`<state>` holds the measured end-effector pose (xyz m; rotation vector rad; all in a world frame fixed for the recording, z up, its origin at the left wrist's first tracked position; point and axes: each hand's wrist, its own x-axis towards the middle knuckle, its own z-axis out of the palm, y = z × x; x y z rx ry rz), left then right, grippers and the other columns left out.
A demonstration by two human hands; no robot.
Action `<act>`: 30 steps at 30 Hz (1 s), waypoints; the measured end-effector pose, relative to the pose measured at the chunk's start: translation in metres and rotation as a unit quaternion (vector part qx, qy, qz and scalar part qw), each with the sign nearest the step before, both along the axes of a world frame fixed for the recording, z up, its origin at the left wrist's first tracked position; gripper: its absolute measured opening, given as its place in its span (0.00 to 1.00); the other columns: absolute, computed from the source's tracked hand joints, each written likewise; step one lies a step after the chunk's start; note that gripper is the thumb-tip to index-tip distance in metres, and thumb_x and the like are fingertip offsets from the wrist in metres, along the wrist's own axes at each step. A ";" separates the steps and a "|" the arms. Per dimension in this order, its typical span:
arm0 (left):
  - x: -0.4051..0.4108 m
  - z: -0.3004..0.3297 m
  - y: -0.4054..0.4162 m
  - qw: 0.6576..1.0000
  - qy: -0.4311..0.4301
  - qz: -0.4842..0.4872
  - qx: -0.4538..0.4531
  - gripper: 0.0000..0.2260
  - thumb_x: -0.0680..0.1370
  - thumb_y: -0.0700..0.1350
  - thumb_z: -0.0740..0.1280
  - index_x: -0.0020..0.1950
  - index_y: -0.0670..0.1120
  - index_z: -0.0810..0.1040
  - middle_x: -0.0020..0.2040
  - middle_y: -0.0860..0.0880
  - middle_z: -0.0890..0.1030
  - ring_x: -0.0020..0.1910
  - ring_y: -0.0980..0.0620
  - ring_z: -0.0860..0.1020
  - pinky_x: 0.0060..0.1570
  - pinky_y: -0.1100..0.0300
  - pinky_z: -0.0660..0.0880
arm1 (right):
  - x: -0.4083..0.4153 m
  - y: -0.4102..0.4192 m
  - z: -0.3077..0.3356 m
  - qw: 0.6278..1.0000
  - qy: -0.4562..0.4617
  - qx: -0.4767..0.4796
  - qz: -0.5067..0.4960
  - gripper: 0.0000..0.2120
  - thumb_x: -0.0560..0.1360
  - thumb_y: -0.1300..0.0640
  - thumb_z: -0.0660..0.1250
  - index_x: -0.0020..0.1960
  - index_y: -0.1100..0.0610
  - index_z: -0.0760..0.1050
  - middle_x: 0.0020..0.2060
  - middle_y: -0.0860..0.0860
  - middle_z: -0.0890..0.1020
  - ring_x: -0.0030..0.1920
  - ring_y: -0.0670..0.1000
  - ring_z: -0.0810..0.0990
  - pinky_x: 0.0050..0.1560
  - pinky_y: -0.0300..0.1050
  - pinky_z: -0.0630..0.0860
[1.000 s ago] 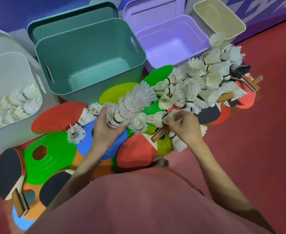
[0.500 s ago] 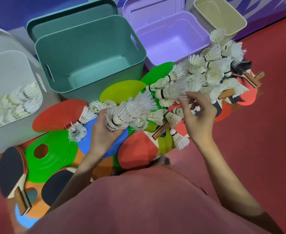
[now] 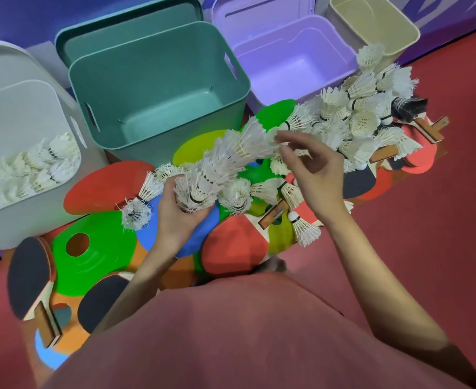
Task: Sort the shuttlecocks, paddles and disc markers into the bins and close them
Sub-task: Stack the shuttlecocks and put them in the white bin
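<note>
While gripped, shuttlecock stack (image 3: 225, 161) slants up-right.

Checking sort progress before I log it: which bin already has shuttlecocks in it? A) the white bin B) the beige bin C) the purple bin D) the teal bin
A: a heap of shuttlecocks lies inside the white bin at far left, while the teal bin and purple bin show bare floors.

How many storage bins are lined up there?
4: white plastic bin far left holding shuttlecocks, tall teal plastic bin next, low lilac plastic bin, then beige plastic bin far right. More may sit outside view.
</note>
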<state>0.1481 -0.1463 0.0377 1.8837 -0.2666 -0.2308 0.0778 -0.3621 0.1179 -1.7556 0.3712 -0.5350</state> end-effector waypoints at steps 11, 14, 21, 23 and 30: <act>0.005 -0.012 0.011 1.000 -0.011 0.024 0.009 0.26 0.65 0.32 0.77 0.58 0.42 0.70 0.48 0.57 0.76 0.46 0.73 0.75 0.47 0.76 0.68 | 0.002 -0.008 -0.084 0.877 0.424 -0.222 0.035 0.20 0.73 0.50 0.70 0.30 0.60 0.68 0.25 0.54 0.71 0.31 0.56 0.72 0.29 0.47 0.61; 0.006 -0.011 0.013 1.000 -0.013 0.026 0.003 0.27 0.64 0.39 0.78 0.58 0.41 0.71 0.48 0.58 0.77 0.46 0.71 0.75 0.47 0.75 0.69 | 0.010 -0.006 -0.078 0.905 0.384 -0.182 0.005 0.08 0.73 0.58 0.70 0.42 0.64 0.77 0.38 0.59 0.81 0.42 0.58 0.79 0.41 0.49 0.72; 0.009 -0.013 0.015 0.999 -0.026 0.027 0.011 0.26 0.65 0.33 0.78 0.57 0.43 0.70 0.48 0.57 0.76 0.46 0.72 0.75 0.48 0.76 0.68 | 0.013 -0.017 0.003 0.954 0.072 -0.255 -0.143 0.05 0.76 0.58 0.66 0.48 0.60 0.77 0.40 0.51 0.80 0.36 0.46 0.75 0.37 0.37 0.69; 0.010 -0.012 0.014 0.999 -0.030 0.022 0.010 0.25 0.65 0.32 0.78 0.56 0.43 0.70 0.48 0.58 0.76 0.46 0.72 0.75 0.47 0.76 0.68 | 0.018 -0.018 0.017 0.969 0.007 -0.209 -0.131 0.04 0.75 0.59 0.67 0.47 0.60 0.78 0.39 0.49 0.79 0.35 0.42 0.73 0.37 0.32 0.66; 0.016 -0.002 0.012 0.999 -0.033 0.005 -0.008 0.26 0.64 0.49 0.76 0.57 0.45 0.71 0.49 0.56 0.77 0.48 0.67 0.75 0.49 0.72 0.70 | 0.035 -0.009 0.015 0.983 0.066 -0.168 0.038 0.05 0.75 0.59 0.69 0.50 0.58 0.80 0.39 0.44 0.79 0.37 0.40 0.74 0.38 0.34 0.68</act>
